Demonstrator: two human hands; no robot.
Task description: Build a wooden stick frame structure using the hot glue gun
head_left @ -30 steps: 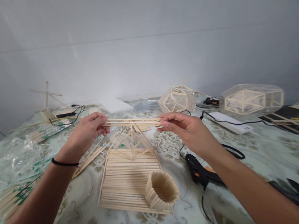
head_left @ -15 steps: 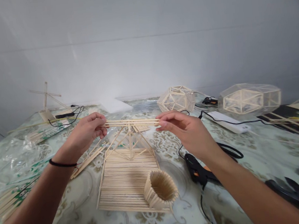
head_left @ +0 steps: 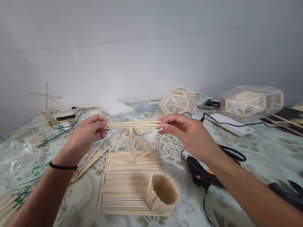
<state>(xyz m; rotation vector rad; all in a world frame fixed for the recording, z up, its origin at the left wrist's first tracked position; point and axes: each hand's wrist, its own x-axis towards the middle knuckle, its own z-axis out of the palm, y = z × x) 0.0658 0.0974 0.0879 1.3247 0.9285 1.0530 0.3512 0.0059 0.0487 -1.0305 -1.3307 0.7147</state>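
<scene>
A narrow bundle of pale sticks (head_left: 131, 125) lies level across the top of a stick frame (head_left: 131, 145). My left hand (head_left: 94, 129) pinches its left end, and my right hand (head_left: 177, 125) pinches the right end between thumb and fingers. Below the bundle, the frame's slanting sticks meet the back part of a flat platform of parallel sticks (head_left: 127, 185). On the platform's front right corner stands a round cup made of upright sticks (head_left: 162, 194). A black glue gun (head_left: 197, 170) lies to the right, beside my right forearm.
Plastic-wrapped stick packs (head_left: 14, 202) and loose sticks (head_left: 91, 164) lie at left. A small stick model (head_left: 46, 116) stands at back left. Two polyhedral stick models (head_left: 179, 101) (head_left: 245, 101) sit behind a white power strip (head_left: 231, 124). Black cables cross the right side.
</scene>
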